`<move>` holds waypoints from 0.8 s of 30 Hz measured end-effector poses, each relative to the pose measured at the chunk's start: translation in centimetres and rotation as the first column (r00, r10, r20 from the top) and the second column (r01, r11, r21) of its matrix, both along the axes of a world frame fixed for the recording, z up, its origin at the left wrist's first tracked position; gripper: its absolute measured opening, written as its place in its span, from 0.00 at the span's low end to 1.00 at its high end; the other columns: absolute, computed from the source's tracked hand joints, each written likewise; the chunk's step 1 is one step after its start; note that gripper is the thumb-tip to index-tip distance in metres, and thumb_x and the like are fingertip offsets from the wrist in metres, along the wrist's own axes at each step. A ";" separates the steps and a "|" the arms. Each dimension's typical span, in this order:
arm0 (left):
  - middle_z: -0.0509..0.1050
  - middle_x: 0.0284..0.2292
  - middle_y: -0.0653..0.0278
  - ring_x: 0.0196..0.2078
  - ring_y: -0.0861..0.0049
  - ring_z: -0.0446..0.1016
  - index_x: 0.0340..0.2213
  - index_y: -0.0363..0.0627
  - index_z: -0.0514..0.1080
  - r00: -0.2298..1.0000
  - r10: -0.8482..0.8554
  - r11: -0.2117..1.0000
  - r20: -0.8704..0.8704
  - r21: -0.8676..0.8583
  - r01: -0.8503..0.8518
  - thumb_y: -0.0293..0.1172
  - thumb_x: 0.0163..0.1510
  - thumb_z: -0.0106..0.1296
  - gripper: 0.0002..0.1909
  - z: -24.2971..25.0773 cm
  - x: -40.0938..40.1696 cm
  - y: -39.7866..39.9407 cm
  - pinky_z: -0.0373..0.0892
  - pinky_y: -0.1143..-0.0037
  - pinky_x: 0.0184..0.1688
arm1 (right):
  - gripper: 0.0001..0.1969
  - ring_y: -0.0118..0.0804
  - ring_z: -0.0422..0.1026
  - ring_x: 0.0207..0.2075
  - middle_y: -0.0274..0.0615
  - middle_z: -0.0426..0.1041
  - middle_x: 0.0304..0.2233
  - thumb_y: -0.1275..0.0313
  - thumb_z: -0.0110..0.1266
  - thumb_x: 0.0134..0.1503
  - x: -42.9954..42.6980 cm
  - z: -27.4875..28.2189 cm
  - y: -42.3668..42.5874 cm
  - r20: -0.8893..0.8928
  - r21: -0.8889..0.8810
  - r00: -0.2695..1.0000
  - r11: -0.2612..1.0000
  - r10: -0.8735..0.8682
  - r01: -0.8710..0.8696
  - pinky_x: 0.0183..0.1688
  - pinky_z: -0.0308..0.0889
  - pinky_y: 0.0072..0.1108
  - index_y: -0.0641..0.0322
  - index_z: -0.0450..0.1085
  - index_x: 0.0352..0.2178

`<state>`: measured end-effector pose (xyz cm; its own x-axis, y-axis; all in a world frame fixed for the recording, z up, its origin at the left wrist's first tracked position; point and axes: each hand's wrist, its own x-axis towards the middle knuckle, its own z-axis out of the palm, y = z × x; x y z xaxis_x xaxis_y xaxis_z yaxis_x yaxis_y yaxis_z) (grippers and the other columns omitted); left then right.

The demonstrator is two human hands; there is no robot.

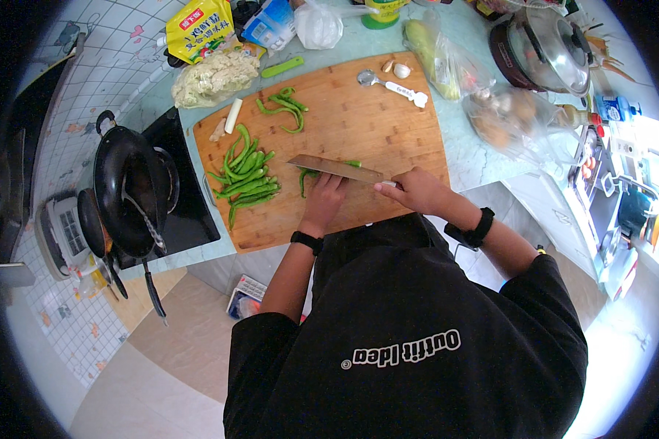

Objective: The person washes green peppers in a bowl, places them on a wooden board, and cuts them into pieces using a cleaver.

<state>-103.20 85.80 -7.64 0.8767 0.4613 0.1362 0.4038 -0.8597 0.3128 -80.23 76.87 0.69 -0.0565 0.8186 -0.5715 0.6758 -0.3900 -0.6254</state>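
Observation:
My right hand [417,189] grips the handle of a broad-bladed kitchen knife [335,167], its blade lying across the view and pointing left. Close below the blade, the fingers of my left hand [325,198] hold down green chili peppers [306,174] on a wooden cutting board [346,120]. The blade and fingers hide much of these peppers; a green end [354,163] shows beyond the blade. To the left lies a pile of whole green peppers [247,175]. A smaller group of peppers [285,107] rests farther back on the board.
A scallion piece [233,115], ginger [218,130], garlic [402,70] and a measuring spoon [401,92] lie on the board. Left is a black wok [129,219] on the cooktop [189,214]. Bagged vegetables [431,52] and a lidded pot [549,49] stand right.

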 end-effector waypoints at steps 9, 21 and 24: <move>0.70 0.42 0.62 0.50 0.66 0.65 0.39 0.41 0.74 1.000 -0.020 1.000 -0.017 0.010 0.021 0.28 0.44 0.47 0.17 0.2 0.3 -0.1 0.64 0.69 0.52 | 0.25 0.54 0.72 0.28 0.55 0.72 0.23 0.51 0.45 0.59 0.2 2.9 0.7 -0.019 -0.083 1.000 0.997 -0.003 0.002 0.32 0.65 0.35 0.68 0.71 0.33; 0.70 0.43 0.61 0.50 0.65 0.66 0.37 0.40 0.73 0.994 -0.107 0.994 0.010 0.016 0.106 0.27 0.46 0.48 0.15 1.1 4.3 -0.9 0.68 0.69 0.47 | 0.29 0.56 0.72 0.28 0.57 0.71 0.20 0.49 0.43 0.58 2.5 1.5 -3.1 -0.027 0.136 0.986 0.977 -0.165 0.167 0.33 0.67 0.37 0.69 0.73 0.27; 0.70 0.43 0.63 0.50 0.66 0.66 0.37 0.42 0.74 0.995 -0.096 0.995 0.029 0.030 0.095 0.27 0.46 0.48 0.14 0.7 5.1 -1.0 0.68 0.69 0.46 | 0.28 0.57 0.72 0.28 0.58 0.72 0.21 0.51 0.44 0.58 2.7 1.5 -3.3 -0.104 0.351 0.969 0.903 -0.224 0.246 0.33 0.67 0.37 0.70 0.73 0.26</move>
